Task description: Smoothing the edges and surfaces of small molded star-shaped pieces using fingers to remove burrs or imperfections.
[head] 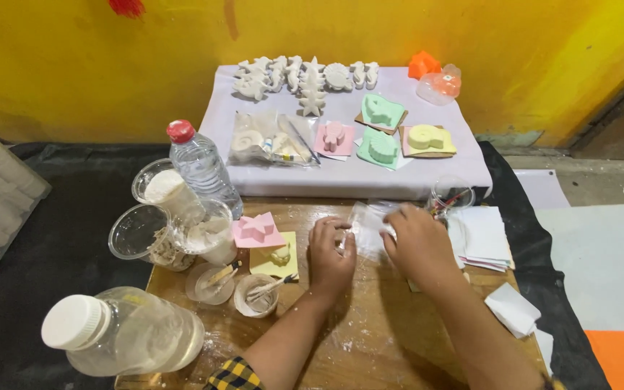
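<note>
A clear plastic bag (368,225) is held between both hands on the wooden surface (370,339). The left hand (330,256) is closed on the bag's near edge, fingers curled; the right hand (417,242) is closed over its right side. What the bag holds cannot be told.

Left of the hands, a pink star mould (256,230) is laid partly over a yellow mould (277,258). Two small cups (234,285) beside them hold white residue, a stick and a brush. Further left, clear cups (175,224) contain white powder or paste, next to an upright bottle (204,167) with a red cap. A capped jar (120,332) lies on its side at the near left edge.

A paper stack (484,237) lies just right of the right hand. Behind, a raised white board (348,177) carries white casts (305,78) and coloured moulds (383,130). Bare wood is left in front of the hands.
</note>
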